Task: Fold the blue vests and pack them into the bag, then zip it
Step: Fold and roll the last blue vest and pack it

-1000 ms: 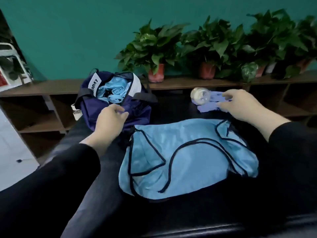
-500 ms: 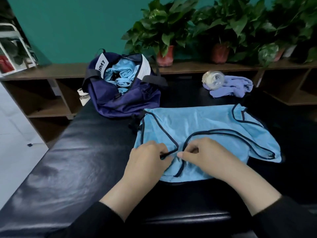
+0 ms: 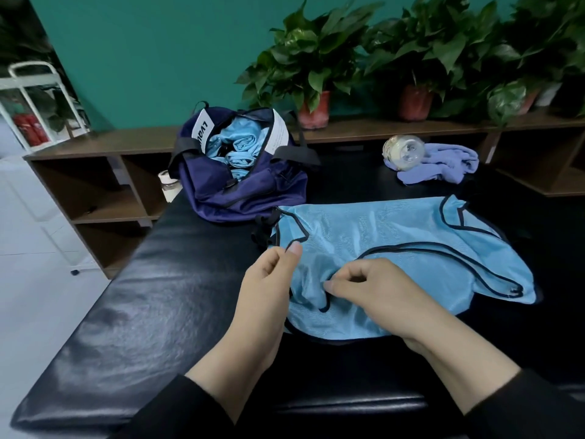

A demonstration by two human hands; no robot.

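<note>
1. In the middle of the frame, a light blue vest (image 3: 395, 248) with dark edging lies spread across a black padded bench (image 3: 142, 312), its far end reaching toward the right edge.
2. Your left hand (image 3: 269, 280), just left of centre, pinches the vest's dark trim between thumb and fingers and lifts that edge off the bench.
3. Your right hand (image 3: 373, 289), beside it, has its fingers curled onto the fabric near the neckline trim, gathering a pleat of cloth.
4. Above and left of the vest sits a navy bag (image 3: 247, 191), unzipped and gaping. Several rolled or folded blue vests (image 3: 240, 147) already show inside it.
5. My reading of progress: some vests are packed, this one is only starting to be folded, and the zip is not yet closed. Whether more vests wait out of view cannot be told.
6. In the upper right, a clear bottle (image 3: 403, 152) lies on its side against a lilac cloth (image 3: 449, 163).
7. Along the top of the frame, potted plants (image 3: 313, 74) stand on a brown shelf (image 3: 110, 141) before a teal wall.
</note>
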